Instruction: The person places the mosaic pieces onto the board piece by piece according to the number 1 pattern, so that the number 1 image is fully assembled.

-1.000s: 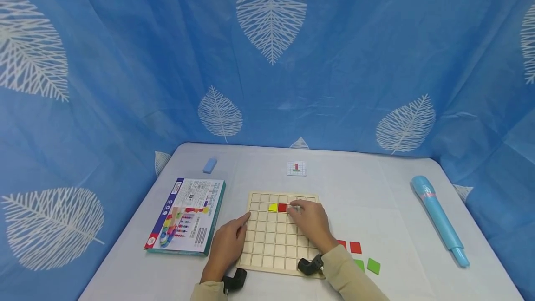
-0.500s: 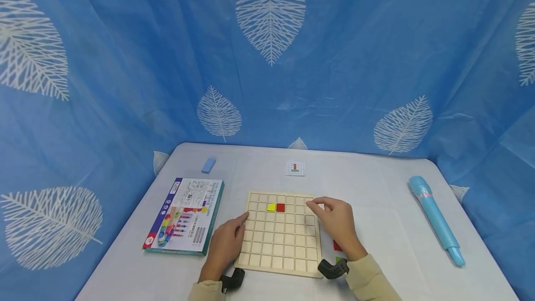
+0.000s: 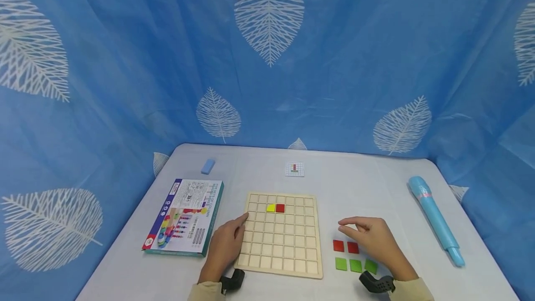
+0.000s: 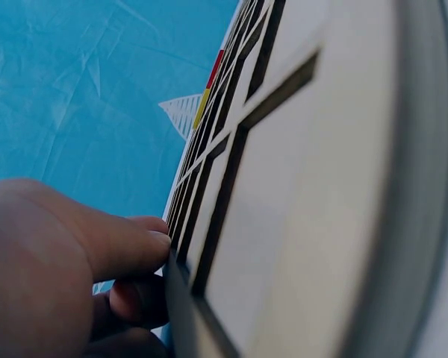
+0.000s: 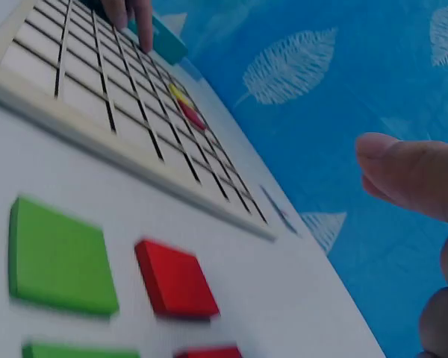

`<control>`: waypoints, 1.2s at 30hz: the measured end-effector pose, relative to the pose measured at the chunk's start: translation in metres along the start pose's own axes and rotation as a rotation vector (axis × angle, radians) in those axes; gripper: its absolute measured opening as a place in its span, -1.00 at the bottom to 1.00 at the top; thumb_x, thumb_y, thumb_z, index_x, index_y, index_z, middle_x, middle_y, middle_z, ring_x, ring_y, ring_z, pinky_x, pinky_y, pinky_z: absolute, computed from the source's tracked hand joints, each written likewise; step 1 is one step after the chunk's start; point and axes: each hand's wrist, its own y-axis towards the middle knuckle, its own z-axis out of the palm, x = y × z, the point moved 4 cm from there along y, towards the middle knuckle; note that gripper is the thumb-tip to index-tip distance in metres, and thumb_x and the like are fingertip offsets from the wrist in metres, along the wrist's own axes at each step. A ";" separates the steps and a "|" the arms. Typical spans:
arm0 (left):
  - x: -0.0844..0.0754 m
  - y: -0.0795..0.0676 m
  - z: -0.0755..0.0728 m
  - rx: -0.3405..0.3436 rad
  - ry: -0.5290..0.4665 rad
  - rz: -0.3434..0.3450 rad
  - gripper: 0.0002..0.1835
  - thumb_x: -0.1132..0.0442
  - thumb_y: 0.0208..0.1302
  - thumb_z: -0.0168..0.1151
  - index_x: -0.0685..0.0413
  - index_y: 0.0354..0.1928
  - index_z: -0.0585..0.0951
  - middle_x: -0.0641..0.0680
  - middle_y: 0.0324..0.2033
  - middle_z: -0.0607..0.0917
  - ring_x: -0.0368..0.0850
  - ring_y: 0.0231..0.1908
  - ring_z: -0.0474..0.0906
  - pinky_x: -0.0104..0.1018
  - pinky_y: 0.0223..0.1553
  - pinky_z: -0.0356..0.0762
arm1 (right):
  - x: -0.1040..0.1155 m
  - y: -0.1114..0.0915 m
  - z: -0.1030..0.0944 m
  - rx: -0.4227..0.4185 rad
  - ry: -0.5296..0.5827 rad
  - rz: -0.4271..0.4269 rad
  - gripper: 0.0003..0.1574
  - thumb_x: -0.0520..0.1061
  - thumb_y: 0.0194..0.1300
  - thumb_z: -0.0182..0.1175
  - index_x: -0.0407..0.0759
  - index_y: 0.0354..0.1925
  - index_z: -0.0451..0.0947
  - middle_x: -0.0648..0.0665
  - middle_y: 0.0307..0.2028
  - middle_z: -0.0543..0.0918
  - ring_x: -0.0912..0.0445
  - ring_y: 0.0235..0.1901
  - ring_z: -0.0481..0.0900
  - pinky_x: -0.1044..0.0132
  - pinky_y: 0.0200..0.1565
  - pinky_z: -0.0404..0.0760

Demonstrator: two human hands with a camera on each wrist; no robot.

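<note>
Your grid board (image 3: pixel 272 238) on the counter (image 3: pixel 359 185) holds a yellow piece (image 3: pixel 271 207) and a red tile (image 3: pixel 280 208) in adjacent cells; your left hand (image 3: pixel 225 241), fingers relaxed, touches the board's edge; your empty right hand (image 3: pixel 373 238), fingertips parted, hovers near loose red tiles (image 3: pixel 338 245)

Box (image 3: pixel 184 217) left of board (image 3: pixel 279 238), 5 tiles (image 3: pixel 355 265) right, card (image 3: pixel 294 168) behind
</note>
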 end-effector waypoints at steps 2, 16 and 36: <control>-0.001 0.000 0.000 -0.001 -0.001 0.002 -0.60 0.21 0.49 0.19 -0.07 0.31 0.62 -0.17 -0.49 0.52 -0.23 -0.44 0.39 -0.28 -0.37 0.35 | -0.005 -0.005 -0.004 0.007 -0.012 0.028 -0.76 0.04 0.18 0.51 0.01 -0.19 0.83 0.04 -0.76 0.24 0.20 -0.74 0.13 0.32 -0.63 0.21; -0.002 -0.001 -0.003 -0.014 -0.001 0.006 -0.60 0.21 0.49 0.20 -0.05 0.31 0.62 -0.17 -0.44 0.58 -0.23 -0.41 0.41 -0.26 -0.34 0.36 | -0.041 -0.032 -0.008 0.093 -0.088 0.136 -0.63 0.14 0.15 0.51 0.03 -0.11 0.82 0.06 -0.75 0.28 0.21 -0.71 0.19 0.36 -0.58 0.21; -0.002 -0.001 -0.003 -0.010 -0.006 0.003 -0.60 0.22 0.48 0.20 -0.06 0.31 0.62 -0.13 -0.40 0.61 -0.21 -0.39 0.43 -0.23 -0.32 0.37 | -0.049 -0.039 -0.002 0.073 -0.156 0.168 -0.54 0.04 0.15 0.51 -0.04 0.02 0.77 0.02 -0.73 0.33 0.15 -0.70 0.26 0.35 -0.57 0.23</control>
